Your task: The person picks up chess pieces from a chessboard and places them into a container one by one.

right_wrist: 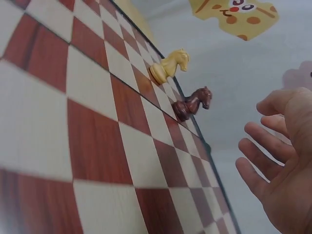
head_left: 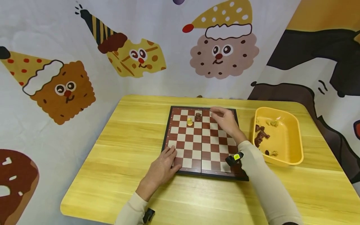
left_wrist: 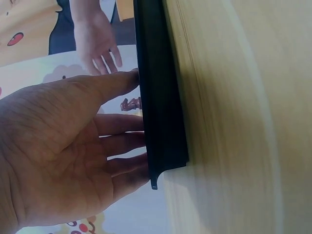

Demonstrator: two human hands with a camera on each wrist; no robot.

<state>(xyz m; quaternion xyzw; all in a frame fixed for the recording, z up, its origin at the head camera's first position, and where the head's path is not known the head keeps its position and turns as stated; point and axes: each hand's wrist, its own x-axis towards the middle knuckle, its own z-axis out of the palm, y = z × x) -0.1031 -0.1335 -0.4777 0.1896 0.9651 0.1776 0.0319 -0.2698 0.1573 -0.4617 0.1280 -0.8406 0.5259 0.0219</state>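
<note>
A red-and-white chessboard (head_left: 206, 156) with a dark rim lies on the table. Two knights stand upright near its far edge: a pale yellow knight (head_left: 189, 122) and, just right of and beyond it, a dark brown knight (head_left: 198, 117). My left hand (head_left: 163, 165) rests at the board's near left corner, fingers extended over the squares and thumb at the near edge. Over the far right part of the board hovers my right hand (head_left: 225, 121), its fingers loosely bent and nothing between them. From the right wrist, both the yellow knight (right_wrist: 169, 67) and brown knight (right_wrist: 193, 104) show left of that hand.
To the board's right stands a yellow plastic tub (head_left: 289, 147). Inside it lie several brown chess pieces (head_left: 260, 136) and a few pale ones (head_left: 272, 123). A cartoon-printed cloth (head_left: 174, 84) hangs behind the wooden table (head_left: 135, 131).
</note>
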